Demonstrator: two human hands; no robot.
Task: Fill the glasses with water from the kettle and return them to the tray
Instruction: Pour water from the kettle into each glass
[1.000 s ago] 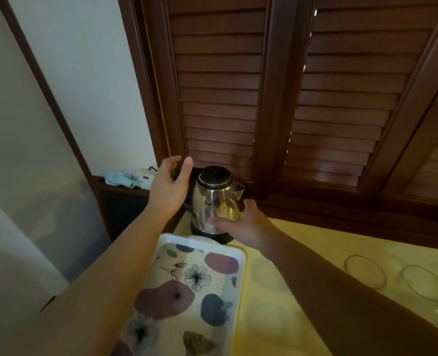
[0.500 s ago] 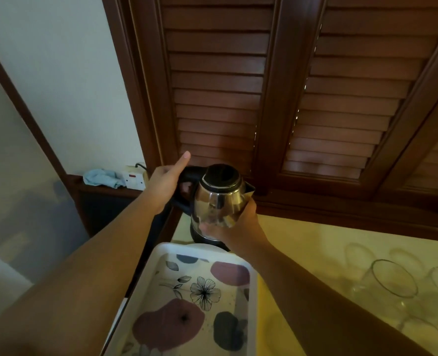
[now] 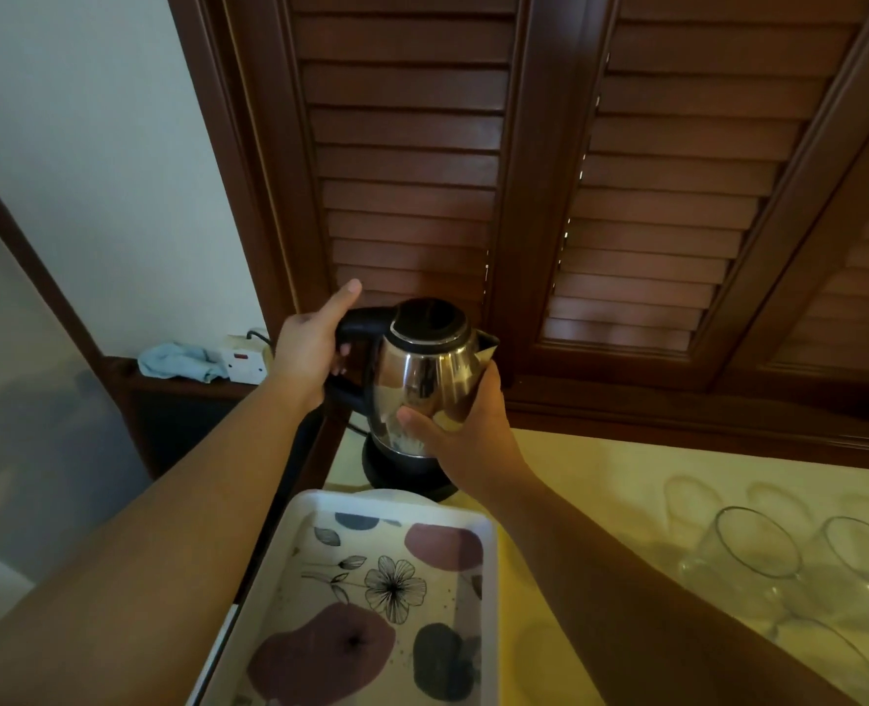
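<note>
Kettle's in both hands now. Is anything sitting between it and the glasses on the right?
Nothing visible does. The kettle is held over its black base, left hand on the handle, right hand on the body. Between it and the glasses lies only bare yellow tabletop; the floral tray sits nearer, off that path.

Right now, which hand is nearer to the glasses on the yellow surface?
Right. The right hand holds the kettle body on the side toward the glasses; the left hand grips the kettle's black handle, on the far side from them.
</note>
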